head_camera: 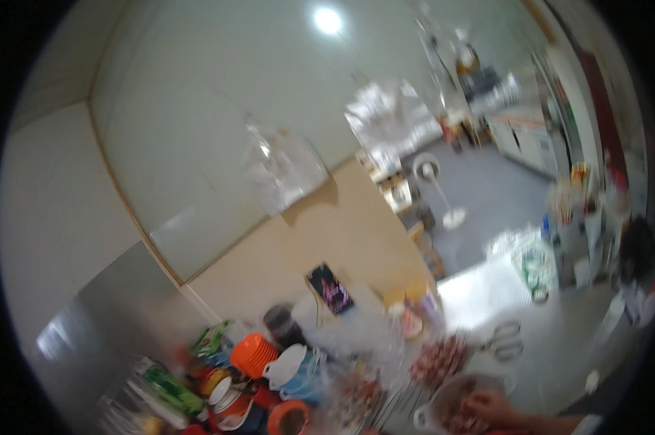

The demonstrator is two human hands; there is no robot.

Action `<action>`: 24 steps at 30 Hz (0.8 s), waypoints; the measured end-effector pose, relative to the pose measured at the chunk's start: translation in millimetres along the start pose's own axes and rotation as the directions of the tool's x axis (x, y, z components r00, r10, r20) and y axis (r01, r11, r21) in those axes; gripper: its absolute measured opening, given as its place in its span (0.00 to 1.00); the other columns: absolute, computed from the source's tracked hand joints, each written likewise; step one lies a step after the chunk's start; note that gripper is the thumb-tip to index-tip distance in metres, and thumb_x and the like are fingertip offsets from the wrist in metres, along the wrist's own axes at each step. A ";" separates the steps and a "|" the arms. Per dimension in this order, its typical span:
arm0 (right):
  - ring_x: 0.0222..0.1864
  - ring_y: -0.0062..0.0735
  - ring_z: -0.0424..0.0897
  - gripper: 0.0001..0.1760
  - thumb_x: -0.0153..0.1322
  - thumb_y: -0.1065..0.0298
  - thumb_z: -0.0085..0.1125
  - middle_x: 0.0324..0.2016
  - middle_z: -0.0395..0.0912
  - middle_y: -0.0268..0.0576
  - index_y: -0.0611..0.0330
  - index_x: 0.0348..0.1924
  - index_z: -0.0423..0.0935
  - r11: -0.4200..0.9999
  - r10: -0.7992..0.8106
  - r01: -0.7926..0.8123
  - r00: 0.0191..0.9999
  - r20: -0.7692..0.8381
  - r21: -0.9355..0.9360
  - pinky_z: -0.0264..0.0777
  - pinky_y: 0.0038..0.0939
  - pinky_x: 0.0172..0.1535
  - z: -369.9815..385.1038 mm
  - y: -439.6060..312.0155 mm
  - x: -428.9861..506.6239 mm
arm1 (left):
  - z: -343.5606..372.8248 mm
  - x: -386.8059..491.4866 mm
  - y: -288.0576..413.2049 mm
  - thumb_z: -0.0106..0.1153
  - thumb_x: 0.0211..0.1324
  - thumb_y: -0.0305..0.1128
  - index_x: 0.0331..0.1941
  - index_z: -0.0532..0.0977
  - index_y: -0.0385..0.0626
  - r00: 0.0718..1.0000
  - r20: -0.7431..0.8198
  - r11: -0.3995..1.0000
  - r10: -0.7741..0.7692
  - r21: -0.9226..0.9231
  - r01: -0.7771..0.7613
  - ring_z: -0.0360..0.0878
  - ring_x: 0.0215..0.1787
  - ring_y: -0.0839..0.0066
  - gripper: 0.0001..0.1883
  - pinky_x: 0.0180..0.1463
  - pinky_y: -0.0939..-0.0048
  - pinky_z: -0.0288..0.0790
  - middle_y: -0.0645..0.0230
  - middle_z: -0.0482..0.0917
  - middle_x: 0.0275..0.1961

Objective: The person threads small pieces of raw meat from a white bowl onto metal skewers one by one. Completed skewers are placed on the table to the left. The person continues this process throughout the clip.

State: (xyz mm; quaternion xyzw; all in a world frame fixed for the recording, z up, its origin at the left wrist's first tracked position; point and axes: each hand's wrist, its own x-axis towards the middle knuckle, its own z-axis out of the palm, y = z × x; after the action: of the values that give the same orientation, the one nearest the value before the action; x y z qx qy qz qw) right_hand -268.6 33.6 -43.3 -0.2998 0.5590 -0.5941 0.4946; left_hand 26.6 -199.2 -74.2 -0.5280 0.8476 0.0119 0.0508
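My right hand reaches in from the lower right, over a pale bowl with handles. Its fingers are down among pinkish pieces, probably raw meat, in the bowl. Blur hides whether they grip any. My left hand is out of view. Just beyond the bowl lies a heap of similar pink pieces. A pair of scissors rests on the metal counter to the right of the heap.
Stacked orange bowls, blue-and-white handled bowls and an orange bowl crowd the left. A lit phone leans by the wall. Plastic bags hang above. A white fan stands on the floor beyond.
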 end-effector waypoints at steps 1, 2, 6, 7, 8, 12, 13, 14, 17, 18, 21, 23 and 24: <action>0.30 0.20 0.76 0.12 0.72 0.62 0.51 0.30 0.79 0.34 0.58 0.41 0.77 0.996 -0.079 0.078 0.997 0.008 0.034 0.72 0.22 0.33 3.5 2.7 2.2 | 3.5 -7.6 -1.1 0.49 0.53 0.34 0.34 0.76 0.46 1.000 0.002 1.000 -0.001 0.007 0.001 0.78 0.46 0.58 0.09 0.46 0.57 0.72 0.54 0.79 0.37; 0.31 0.22 0.76 0.11 0.71 0.62 0.52 0.30 0.79 0.36 0.59 0.39 0.77 0.988 -0.151 0.151 0.988 0.003 0.012 0.72 0.24 0.35 2.9 0.3 4.0 | -1.0 -9.0 -6.4 0.50 0.53 0.34 0.33 0.76 0.46 1.000 -0.017 0.999 -0.002 0.035 0.003 0.78 0.45 0.58 0.08 0.45 0.56 0.72 0.54 0.79 0.36; 0.32 0.23 0.75 0.09 0.69 0.67 0.53 0.31 0.77 0.37 0.58 0.41 0.75 0.936 -0.301 0.294 0.954 -0.007 -0.196 0.71 0.27 0.36 2.4 -64.6 -10.0 | -20.8 -31.4 -5.5 0.47 0.54 0.32 0.32 0.76 0.41 0.996 -0.008 0.978 0.092 0.191 -0.089 0.78 0.38 0.57 0.09 0.44 0.58 0.72 0.52 0.78 0.35; 0.32 0.24 0.75 0.09 0.68 0.67 0.54 0.31 0.77 0.40 0.59 0.41 0.74 0.893 -0.354 0.320 0.934 -0.056 -0.316 0.71 0.26 0.37 -5.3 -69.9 -9.7 | 16.0 -7.8 -3.7 0.47 0.54 0.30 0.32 0.76 0.41 0.996 -0.064 0.994 0.068 0.091 -0.062 0.77 0.38 0.58 0.09 0.44 0.59 0.71 0.53 0.78 0.34; 0.32 0.29 0.76 0.09 0.68 0.68 0.54 0.31 0.76 0.44 0.60 0.40 0.74 0.859 -0.290 0.233 0.955 -0.058 -0.456 0.71 0.27 0.36 -9.8 -79.3 -12.0 | 45.2 -2.5 -12.0 0.46 0.52 0.28 0.33 0.75 0.41 0.981 -0.074 0.971 0.177 0.176 -0.162 0.76 0.37 0.56 0.08 0.43 0.60 0.71 0.52 0.77 0.34; 0.35 0.47 0.76 0.09 0.68 0.70 0.50 0.34 0.75 0.49 0.61 0.40 0.73 0.621 -0.309 0.215 0.951 0.017 -0.753 0.71 0.36 0.37 -15.8 -81.0 -26.3 | -7.1 -13.8 21.4 0.46 0.52 0.27 0.32 0.71 0.40 0.997 -0.036 0.997 0.073 -0.022 -0.074 0.76 0.39 0.51 0.06 0.41 0.53 0.71 0.50 0.76 0.36; 0.36 0.52 0.75 0.10 0.67 0.71 0.49 0.35 0.74 0.50 0.60 0.40 0.73 0.584 -0.304 0.231 0.951 0.054 -0.778 0.70 0.38 0.38 -16.0 -81.3 -23.3 | -16.8 -22.3 25.7 0.48 0.51 0.27 0.35 0.70 0.40 0.994 -0.076 0.997 0.077 0.002 -0.077 0.76 0.40 0.52 0.07 0.41 0.54 0.72 0.52 0.75 0.40; 0.36 0.52 0.75 0.09 0.67 0.71 0.50 0.35 0.74 0.49 0.60 0.40 0.73 0.532 -0.262 0.222 0.961 0.091 -0.817 0.70 0.39 0.38 -14.0 -82.0 -19.4 | -25.7 -27.3 25.9 0.50 0.50 0.27 0.36 0.69 0.40 0.999 -0.037 0.999 0.033 0.002 -0.033 0.76 0.41 0.53 0.09 0.41 0.54 0.72 0.53 0.74 0.41; 0.36 0.52 0.75 0.10 0.65 0.73 0.50 0.35 0.74 0.48 0.59 0.40 0.74 0.385 -0.165 0.216 0.973 0.163 -0.897 0.70 0.40 0.39 -3.7 -76.5 -6.1 | -32.5 -33.0 26.6 0.50 0.50 0.28 0.36 0.69 0.40 0.997 -0.077 0.998 0.010 -0.067 -0.016 0.76 0.41 0.53 0.08 0.41 0.54 0.72 0.53 0.74 0.41; 0.37 0.51 0.75 0.12 0.65 0.73 0.50 0.35 0.74 0.49 0.59 0.41 0.74 0.337 -0.146 0.221 0.973 0.181 -0.915 0.70 0.40 0.40 -1.4 -75.4 1.1 | -35.0 -30.5 30.3 0.50 0.50 0.28 0.35 0.69 0.39 0.998 -0.055 0.995 -0.019 -0.100 0.014 0.75 0.40 0.51 0.08 0.41 0.53 0.71 0.52 0.74 0.40; 0.38 0.51 0.75 0.13 0.66 0.70 0.45 0.36 0.73 0.52 0.59 0.42 0.73 0.275 -0.162 0.317 0.946 0.281 -0.908 0.70 0.41 0.41 10.5 -61.2 27.3 | -32.9 -35.3 21.5 0.50 0.49 0.28 0.35 0.69 0.39 0.997 -0.074 0.977 -0.011 -0.215 -0.006 0.74 0.40 0.49 0.09 0.41 0.52 0.70 0.51 0.73 0.39; 0.39 0.51 0.75 0.10 0.68 0.69 0.40 0.34 0.72 0.56 0.63 0.33 0.70 0.379 0.007 0.258 0.960 0.281 -0.889 0.70 0.43 0.42 21.4 -52.7 42.4 | -26.7 -38.9 10.2 0.50 0.48 0.27 0.32 0.68 0.39 0.990 -0.139 0.941 0.017 -0.332 -0.063 0.73 0.37 0.48 0.07 0.40 0.50 0.67 0.50 0.73 0.37; 0.39 0.51 0.75 0.10 0.69 0.69 0.39 0.35 0.72 0.55 0.64 0.34 0.69 0.195 0.066 0.263 0.958 0.280 -0.945 0.70 0.44 0.43 22.2 -54.4 44.7 | -26.7 -33.9 16.6 0.50 0.48 0.27 0.31 0.68 0.40 0.988 -0.157 0.917 0.012 -0.393 -0.074 0.72 0.36 0.48 0.05 0.39 0.50 0.66 0.50 0.73 0.34</action>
State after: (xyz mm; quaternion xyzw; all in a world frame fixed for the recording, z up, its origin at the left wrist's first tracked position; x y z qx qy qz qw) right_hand -276.9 -22.1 4.5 -0.6543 0.7170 -0.0928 0.2218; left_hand 24.6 -163.5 -44.9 -0.5079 0.8403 0.1448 -0.1220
